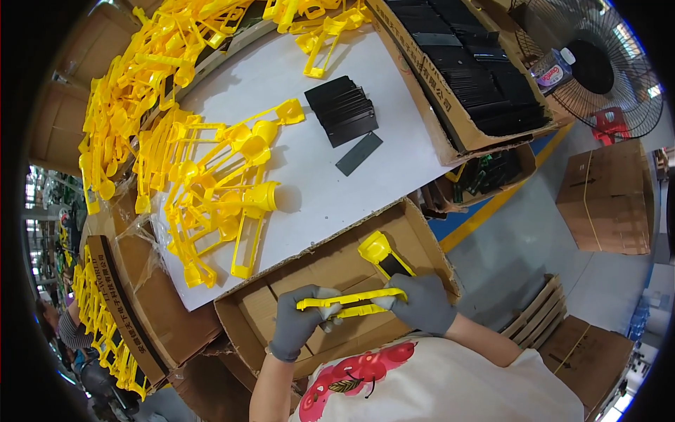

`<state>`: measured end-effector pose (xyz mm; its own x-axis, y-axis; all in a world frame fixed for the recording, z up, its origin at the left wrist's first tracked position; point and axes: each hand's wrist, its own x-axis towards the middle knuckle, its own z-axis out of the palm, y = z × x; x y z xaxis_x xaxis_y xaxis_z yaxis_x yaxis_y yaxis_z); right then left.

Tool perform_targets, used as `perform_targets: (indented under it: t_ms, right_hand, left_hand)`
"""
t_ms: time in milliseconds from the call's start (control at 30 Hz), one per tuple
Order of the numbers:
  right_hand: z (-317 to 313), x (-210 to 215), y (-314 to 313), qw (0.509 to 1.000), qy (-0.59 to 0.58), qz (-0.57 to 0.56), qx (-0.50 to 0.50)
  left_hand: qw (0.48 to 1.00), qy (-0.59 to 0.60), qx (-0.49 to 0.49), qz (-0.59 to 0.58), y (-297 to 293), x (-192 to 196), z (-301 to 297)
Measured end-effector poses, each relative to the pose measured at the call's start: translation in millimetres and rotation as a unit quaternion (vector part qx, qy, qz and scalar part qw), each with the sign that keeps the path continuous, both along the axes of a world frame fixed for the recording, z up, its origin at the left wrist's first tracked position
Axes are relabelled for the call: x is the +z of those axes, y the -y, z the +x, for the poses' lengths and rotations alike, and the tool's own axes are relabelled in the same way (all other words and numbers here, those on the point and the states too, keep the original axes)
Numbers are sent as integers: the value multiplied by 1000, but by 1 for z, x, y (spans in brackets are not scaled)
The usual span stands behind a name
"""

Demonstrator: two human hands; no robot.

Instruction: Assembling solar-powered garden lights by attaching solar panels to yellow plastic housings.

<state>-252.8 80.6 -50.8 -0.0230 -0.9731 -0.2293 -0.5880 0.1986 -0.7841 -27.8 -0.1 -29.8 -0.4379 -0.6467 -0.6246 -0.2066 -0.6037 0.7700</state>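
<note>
A long yellow plastic frame (360, 310) is stretched between my two grey-gloved hands, above an open cardboard box (281, 274). My left hand (297, 318) grips its left end with fingers and thumb. My right hand (426, 302) is closed around the other end. Inside the box, just beyond my right hand, lies another yellow part (376, 247) with a black panel set in it. On the white table lie a stack of thin black panels (341, 112) and a single black panel (359, 153) beside it.
Loose yellow frames (218, 190) are heaped on the table's left, with a bigger pile (140, 77) behind. A carton of black panels (478, 77) stands at the far right, near a fan (598, 63) and a plastic bottle (552, 72). Cartons (606, 200) stand on the floor.
</note>
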Motion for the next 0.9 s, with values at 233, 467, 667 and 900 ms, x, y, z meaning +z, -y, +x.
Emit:
perform_targets:
  t_ms: [233,467,667,900]
  right_hand:
    - [-6,3,12,999,43,-8,-10]
    - [-23,4,30,986,77,122,87]
    - [-66,9,120,965,-174,-179,82]
    - [-66,-15,211,910,-255,-237,224]
  left_hand:
    - [998,25,45,-47,-7,6,-5]
    - [999,5,23,45,10,-6,7]
    - [974,129,-175,65,54,-40,27]
    - [746,473,-297,-363,32,-18,-54]
